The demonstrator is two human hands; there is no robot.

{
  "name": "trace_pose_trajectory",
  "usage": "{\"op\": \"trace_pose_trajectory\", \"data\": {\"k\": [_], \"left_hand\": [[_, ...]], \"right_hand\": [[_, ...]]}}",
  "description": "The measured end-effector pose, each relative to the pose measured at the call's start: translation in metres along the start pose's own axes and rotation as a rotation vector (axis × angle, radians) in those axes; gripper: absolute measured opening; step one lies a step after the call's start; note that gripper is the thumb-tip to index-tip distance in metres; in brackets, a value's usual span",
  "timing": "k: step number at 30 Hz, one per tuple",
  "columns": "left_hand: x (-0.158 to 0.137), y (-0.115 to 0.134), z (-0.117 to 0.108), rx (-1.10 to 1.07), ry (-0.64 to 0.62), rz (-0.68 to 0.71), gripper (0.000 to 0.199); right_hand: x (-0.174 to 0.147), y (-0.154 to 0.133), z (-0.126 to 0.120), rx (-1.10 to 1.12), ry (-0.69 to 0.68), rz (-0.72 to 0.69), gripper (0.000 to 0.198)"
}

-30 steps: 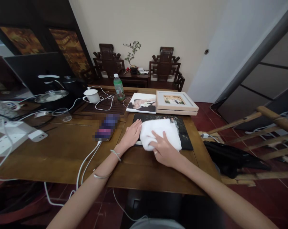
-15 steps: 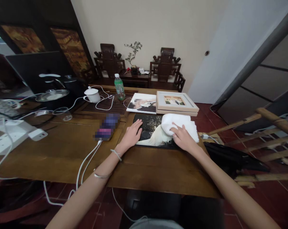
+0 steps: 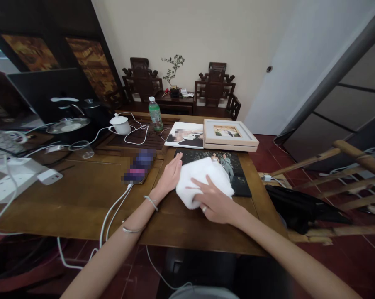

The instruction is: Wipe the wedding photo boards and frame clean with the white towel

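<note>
A dark photo panel (image 3: 241, 176) printed with two people lies flat on the wooden table, its left and lower parts covered by a folded white towel (image 3: 203, 174). My right hand (image 3: 214, 201), wearing a ring, presses on the towel with some fingers spread across its top; the thumb side is partly hidden in the folds. Beside the panel's left edge rests my left hand (image 3: 171, 174), fingers stretched out and holding nothing, close against the towel.
Behind the panel sit a white-edged photo print (image 3: 184, 139) and stacked picture frames (image 3: 231, 135). To the left are a phone (image 3: 139, 166) with a cable, a green bottle (image 3: 155, 114), a lidded white cup (image 3: 119, 124) and a power strip (image 3: 13, 182). A bamboo rack (image 3: 312, 158) stands at right.
My right hand has slid the towel from the panel's right side to its lower left, uncovering the two printed people. My left hand stays by the left edge, fingers closer together and turned more upright.
</note>
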State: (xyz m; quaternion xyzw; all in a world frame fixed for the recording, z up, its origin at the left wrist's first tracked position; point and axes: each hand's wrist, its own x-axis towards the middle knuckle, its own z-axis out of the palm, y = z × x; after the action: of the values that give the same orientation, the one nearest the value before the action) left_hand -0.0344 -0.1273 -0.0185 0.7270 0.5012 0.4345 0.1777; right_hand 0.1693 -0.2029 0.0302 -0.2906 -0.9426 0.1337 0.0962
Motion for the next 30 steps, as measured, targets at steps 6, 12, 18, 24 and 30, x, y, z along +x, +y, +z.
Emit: {"op": "trace_pose_trajectory", "data": {"k": [6, 12, 18, 24, 30], "left_hand": [[-0.001, -0.010, 0.005, 0.143, -0.114, -0.014, 0.049], [-0.001, -0.014, 0.006, 0.220, -0.138, 0.004, 0.044], [0.001, -0.005, 0.003, 0.110, -0.054, 0.032, 0.043], [0.003, 0.004, -0.004, -0.038, 0.136, 0.050, 0.037], [0.000, 0.006, -0.009, -0.193, 0.328, -0.020, 0.035]], "right_hand": [[-0.065, 0.005, -0.012, 0.001, 0.035, 0.092, 0.031], [-0.088, 0.041, -0.015, -0.137, 0.147, 0.271, 0.027], [-0.053, 0.056, -0.012, -0.224, 0.150, 0.382, 0.034], [-0.004, 0.030, -0.001, -0.215, 0.135, 0.256, 0.027], [0.022, 0.003, 0.028, -0.291, 0.225, 0.115, 0.024]]}}
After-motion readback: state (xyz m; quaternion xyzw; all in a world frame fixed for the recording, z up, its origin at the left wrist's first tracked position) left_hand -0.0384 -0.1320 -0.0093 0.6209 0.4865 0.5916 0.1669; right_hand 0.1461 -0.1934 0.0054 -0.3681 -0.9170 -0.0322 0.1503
